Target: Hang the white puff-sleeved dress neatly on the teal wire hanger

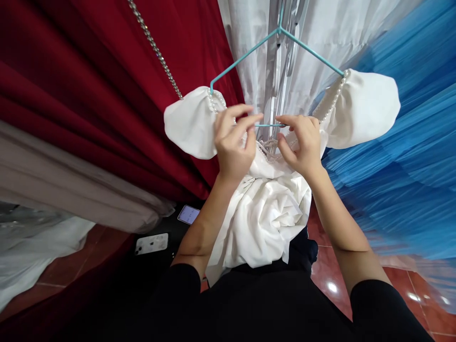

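See white garment (pixel 260 223) mid-frame on teal hanger (pixel 280 30); likely soft, floppy, best taken by stiff lower bar (pixel 267 125). Near bar, left hand (pixel 233 149) and right hand (pixel 304 145) narrowly curled; cannot tell whether pinching.

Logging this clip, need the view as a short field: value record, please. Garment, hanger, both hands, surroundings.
garment: white garment, bead-trimmed puff sleeves, lower part bunched
hanger: light-blue hanger, inside the garment's shoulders
left hand: fingers at the hanger's lower bar, exact grip unclear
right hand: fingertips at the same bar, exact grip unclear
left side: red fabric, phone with lit screen, phone lying back-up
right side: blue fabric
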Demonstrator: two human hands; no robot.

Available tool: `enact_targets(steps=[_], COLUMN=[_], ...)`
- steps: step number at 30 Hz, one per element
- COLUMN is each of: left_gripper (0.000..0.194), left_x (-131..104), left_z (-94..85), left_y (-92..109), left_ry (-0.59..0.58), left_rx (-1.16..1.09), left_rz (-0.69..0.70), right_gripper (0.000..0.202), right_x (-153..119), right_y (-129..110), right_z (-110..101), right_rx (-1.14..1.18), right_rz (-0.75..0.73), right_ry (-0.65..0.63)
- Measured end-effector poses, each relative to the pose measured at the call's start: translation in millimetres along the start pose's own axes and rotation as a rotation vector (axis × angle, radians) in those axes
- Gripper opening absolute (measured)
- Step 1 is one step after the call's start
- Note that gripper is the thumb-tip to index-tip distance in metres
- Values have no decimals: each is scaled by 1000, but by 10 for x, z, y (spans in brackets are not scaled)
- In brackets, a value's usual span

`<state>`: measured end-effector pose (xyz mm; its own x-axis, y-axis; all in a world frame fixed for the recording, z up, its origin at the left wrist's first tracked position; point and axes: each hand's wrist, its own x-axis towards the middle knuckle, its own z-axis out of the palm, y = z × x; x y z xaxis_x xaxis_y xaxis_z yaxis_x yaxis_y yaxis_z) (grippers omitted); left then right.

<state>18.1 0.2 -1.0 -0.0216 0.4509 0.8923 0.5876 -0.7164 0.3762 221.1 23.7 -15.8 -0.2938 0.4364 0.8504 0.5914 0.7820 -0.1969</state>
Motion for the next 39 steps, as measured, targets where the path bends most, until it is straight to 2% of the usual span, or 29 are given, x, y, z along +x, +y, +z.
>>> enact_targets(steps=[1,3,5,9,11,14,17,20,22,24,26,27,28,30,33,35,37,39], left_gripper=[26,43,55,21,24,22,2,17,21,21,22,21,19,15,17,20,23,25], left_x=[12,61,140,360,475,562,451,182,-9,-165,-265,-291,-301,-268,-125,-24,34,38], left_z=[-39,-124,-202,-349,-459,-675,-835,-822,-736,-633,-540,-501,-467,-405,-312,-242,-168,-100], left_y=[-68,-250,-450,-707,-757,-840,-979,-1070,-1036,-905,-685,-553,-415,-157,70,81,22,-43], left_ry=[95,231,269,205,207,308,423,459,441,380,227,125,29,-114,-120,-87,-117,-167], left_rx=[68,184,223,97,33,20,55,33,-66,-205,-317,-344,-350,-315,-161,-22,78,111], left_rz=[-23,-33,-29,-119,-180,-219,-268,-315,-379,-529,-700,-738,-726,-554,-194,-90,-90,-102], right_gripper=[31,27,26,26,26,28,32,30,28,30,32,33,33,32,29,28,29,29], right_x=[13,20,6,-17,-9,10,21,24,24,22,19,18,18,22,36,43,48,64], right_y=[-22,-50,-52,-8,17,38,52,81,100,101,76,57,36,-2,-44,-66,-79,-60], right_z=[3,16,31,31,18,0,-9,-13,-12,-5,10,18,25,25,-8,-44,-83,-128], right_rx=[1,-9,-8,18,23,9,1,14,23,28,32,37,44,56,66,76,91,91], right_rz=[11,20,29,54,49,25,-22,-51,-35,-16,-13,-17,-21,-30,-45,-58,-54,-26], right_ry=[4,0,-6,-6,-11,-6,34,67,54,33,23,22,23,30,40,33,38,96])
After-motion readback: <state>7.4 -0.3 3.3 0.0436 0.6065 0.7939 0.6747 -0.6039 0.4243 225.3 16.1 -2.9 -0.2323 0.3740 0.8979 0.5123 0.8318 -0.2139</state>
